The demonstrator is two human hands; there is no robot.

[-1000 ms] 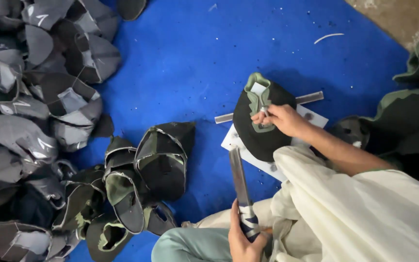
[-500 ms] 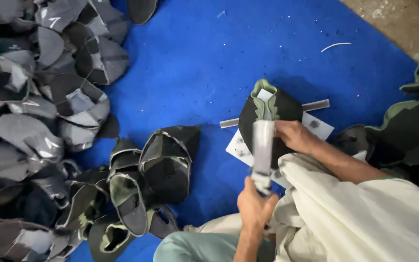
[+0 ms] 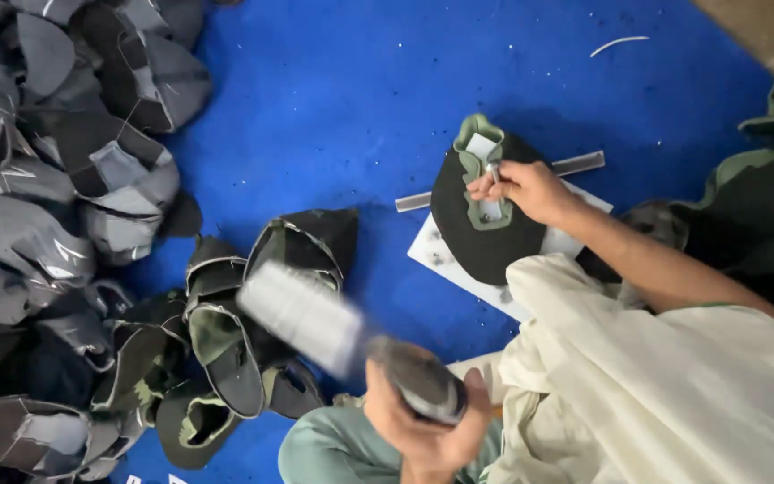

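Note:
A dark shoe upper (image 3: 477, 237) with a green-edged tongue lies on a white board (image 3: 441, 260) on the blue mat. My right hand (image 3: 526, 190) rests on the tongue and pinches a small metal pin (image 3: 493, 172) upright against it. Near my lap, my left hand (image 3: 427, 430) grips the dark handle of a flat metal striking tool (image 3: 315, 323). The tool is blurred and points left, away from the upper, over the nearest loose uppers.
A big pile of grey and black shoe uppers (image 3: 55, 179) fills the left side, with more green-lined ones (image 3: 253, 323) near my knee. A metal bar (image 3: 584, 164) lies behind the board. Dark green pieces (image 3: 763, 206) lie at right, and a thin white strip (image 3: 618, 41) lies far off.
The striking tool stood upright over the shoe upper half a second ago and has now swung down and to the left. My right hand stays on the tongue.

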